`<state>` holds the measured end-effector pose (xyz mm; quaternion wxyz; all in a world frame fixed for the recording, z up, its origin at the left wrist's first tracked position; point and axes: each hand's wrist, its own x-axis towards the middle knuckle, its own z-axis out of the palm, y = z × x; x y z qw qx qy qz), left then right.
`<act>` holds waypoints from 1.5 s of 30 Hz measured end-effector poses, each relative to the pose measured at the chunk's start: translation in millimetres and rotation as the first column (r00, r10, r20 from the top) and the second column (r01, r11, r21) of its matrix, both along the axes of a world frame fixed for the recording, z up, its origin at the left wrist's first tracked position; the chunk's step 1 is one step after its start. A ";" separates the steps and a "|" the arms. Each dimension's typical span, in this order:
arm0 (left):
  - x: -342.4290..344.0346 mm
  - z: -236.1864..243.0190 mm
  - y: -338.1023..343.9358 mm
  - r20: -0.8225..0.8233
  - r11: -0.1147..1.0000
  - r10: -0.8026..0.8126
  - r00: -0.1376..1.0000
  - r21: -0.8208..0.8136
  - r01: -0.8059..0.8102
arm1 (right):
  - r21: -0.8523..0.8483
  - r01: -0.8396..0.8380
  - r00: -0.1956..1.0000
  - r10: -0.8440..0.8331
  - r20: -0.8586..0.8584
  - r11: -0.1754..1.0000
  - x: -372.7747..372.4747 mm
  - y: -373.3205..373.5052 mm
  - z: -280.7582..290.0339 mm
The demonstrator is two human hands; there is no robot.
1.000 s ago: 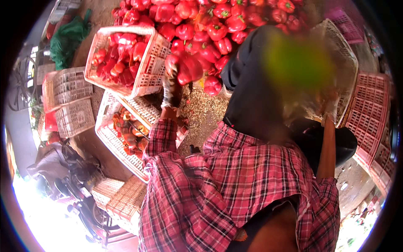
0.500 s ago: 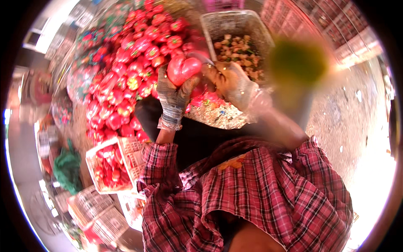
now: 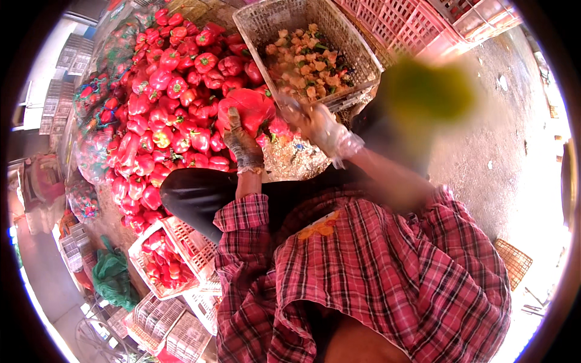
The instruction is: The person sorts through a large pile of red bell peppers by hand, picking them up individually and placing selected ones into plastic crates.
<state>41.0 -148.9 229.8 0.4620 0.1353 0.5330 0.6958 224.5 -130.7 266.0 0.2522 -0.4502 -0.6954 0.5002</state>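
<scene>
My left hand (image 3: 243,145), in a dirty glove, grips a red bell pepper (image 3: 251,109) in front of the pepper heap. To its right, over the near edge of a grimy plastic crate (image 3: 254,37), is my right hand (image 3: 324,130), in a thin clear glove and smeared by motion. It appears closed on a knife (image 3: 292,110), whose grey blade is badly blurred. Pale pepper cores with green stems (image 3: 311,63) lie in that crate. Below the hands, a surface strewn with pepper seeds (image 3: 290,160) shows between my knees, with red bits at its edge.
A large heap of red peppers (image 3: 175,91) spreads at the left, with filled net bags (image 3: 94,145) beyond it. A crate of red peppers (image 3: 166,260) stands near my left knee. Pink crates (image 3: 399,24) stand at the back right. A green-yellow blur (image 3: 430,91) covers part of the view.
My hands have moved apart: the left keeps the pepper and has shifted slightly left, while the right has drawn away from it toward the crate edge. The view has shifted too.
</scene>
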 end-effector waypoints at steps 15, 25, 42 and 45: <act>22.1 -26.5 -21.2 0.554 0.917 -0.375 0.743 0.342 0.207 | -0.143 0.006 0.990 -0.026 -0.139 0.990 -26.3 36.0 -42.9; 25.4 -37.7 -26.6 -0.709 0.835 -0.241 0.663 0.196 0.514 | 0.228 -0.196 0.978 0.208 -0.029 0.954 -8.7 58.0 -68.3; 9.1 -38.9 -30.2 0.285 0.883 -0.467 0.837 0.195 0.427 | -0.083 -0.398 0.851 0.401 0.339 0.914 -37.0 16.0 0.4; 3.7 -50.4 -27.3 0.389 0.840 -0.542 0.745 0.277 0.467 | -0.211 -0.382 0.899 0.415 0.143 0.900 -24.7 16.8 23.0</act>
